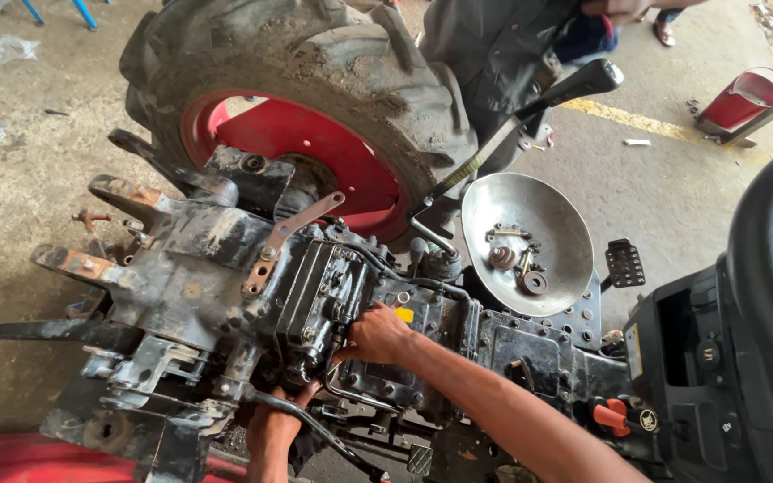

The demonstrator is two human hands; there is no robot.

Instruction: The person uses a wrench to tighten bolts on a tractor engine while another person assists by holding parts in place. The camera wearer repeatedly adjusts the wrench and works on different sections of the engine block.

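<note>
1. My left hand (272, 427) comes up from the six o'clock edge and reaches under the greasy black hydraulic housing (315, 295); its fingers curl up against the underside, partly hidden, so I cannot tell whether they pinch anything.
2. A thin bent black metal pipe (333, 438) crosses just over my left wrist and runs down toward five o'clock.
3. My right hand (376, 335) comes in from five o'clock along my bare forearm and rests on the side of the same housing, fingers pressed together and curled onto the casting, the tips hidden against the metal.
4. The housing sits at the picture's centre, on top of the dirty black tractor transmission case (530, 353), which stretches away toward four o'clock.
5. At nine o'clock from my hands, rusty dark lift arms (82, 264) stick out from the rear of the machine.
6. At two o'clock from my right hand lies a shallow round steel pan (565, 268), holding loose bolts, washers and a bearing ring (534, 283).
7. At three o'clock is the black steering wheel rim (762, 259), with a small orange lever knob (610, 416) below it.
8. Farther off, at twelve o'clock, stands the muddy big tyre with a red wheel disc (315, 143).
9. Beyond it, on the concrete floor (664, 188), a red bucket (744, 98) lies tipped at one o'clock.
</note>
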